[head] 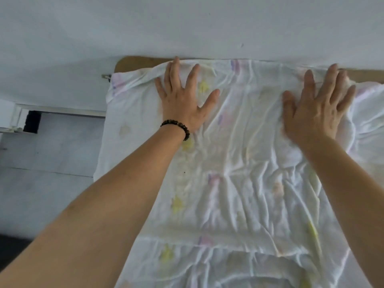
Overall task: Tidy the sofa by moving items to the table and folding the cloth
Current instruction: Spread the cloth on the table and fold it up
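Pressing flat on the cloth (228, 163), the left hand (182, 100) and the right hand (315, 113) lie palm down near its far edge, fingers straight and spread, gripping nothing. The wrinkled white cloth with pale prints covers a brown surface (133, 63), bare only along the far strip against the pale wall (187, 23). A dark bead bracelet (176, 126) circles the left wrist. Grey floor tiles (52, 152) lie to the left.
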